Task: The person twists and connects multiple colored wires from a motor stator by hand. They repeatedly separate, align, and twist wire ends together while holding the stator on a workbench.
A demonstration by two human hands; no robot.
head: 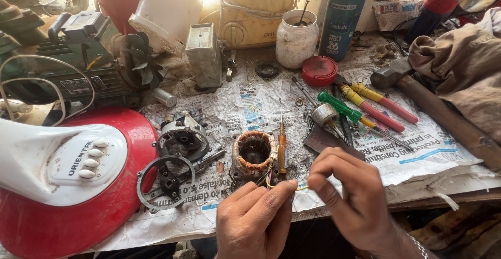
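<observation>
Hands occupy the 6 o'clock edge of the workbench. Left hand (255,214) pinches thin coloured wires (271,181) between thumb and fingertips, closed on them. Right hand (349,191) is closed on the far end of the same strand, a yellow wire (301,188) stretched between the two hands. The wires run up toward 12 o'clock into a motor stator (254,153) with copper-coloured windings, lying on newspaper (245,102) near the centre of the bench. An orange-handled screwdriver (282,146) lies just beside the stator at its 3 o'clock side. At the stator's 9 o'clock, a grey ring bracket (166,181) and a motor end housing (180,140) rest on the paper. A red and white fan base (68,180) with push buttons fills the 8 o'clock corner. Toward 2 o'clock lie a green-handled screwdriver (339,106), two red and yellow-handled tools (378,105) and a hammer (443,115) with a wooden handle. A red lid (319,71) and a white jar (296,39) stand at 12 o'clock.
</observation>
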